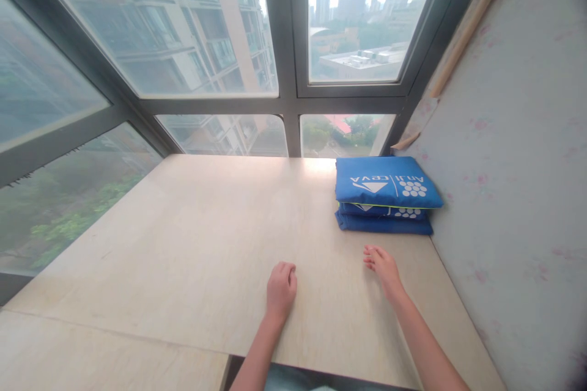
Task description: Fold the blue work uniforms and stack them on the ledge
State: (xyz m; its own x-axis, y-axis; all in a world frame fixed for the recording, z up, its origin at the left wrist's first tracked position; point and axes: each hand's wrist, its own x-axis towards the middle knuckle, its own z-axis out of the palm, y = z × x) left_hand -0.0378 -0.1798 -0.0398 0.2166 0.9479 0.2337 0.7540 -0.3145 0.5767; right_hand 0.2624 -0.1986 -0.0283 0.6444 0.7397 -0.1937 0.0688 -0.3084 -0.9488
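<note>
My left hand [281, 288] rests near the middle of the pale wooden tabletop [220, 238], its fingers curled into a loose fist. I see nothing in it. Just below a stack of folded blue cloth items [384, 186], my right hand [381, 266] is held with its fingers apart and slightly bent, empty and not touching the stack. White lettering and a dotted logo, upside down to me, show on the top folded piece. A thin yellow-green edge runs along its front. Whether the pieces are garments or bags, I cannot tell.
A wall with faint pink flowers [486, 208] borders the tabletop on the right, close to the stack. Grey-framed windows [287, 73] rise along the back and left. A dark gap [238, 366] opens at the near edge, and a seam crosses the surface at lower left.
</note>
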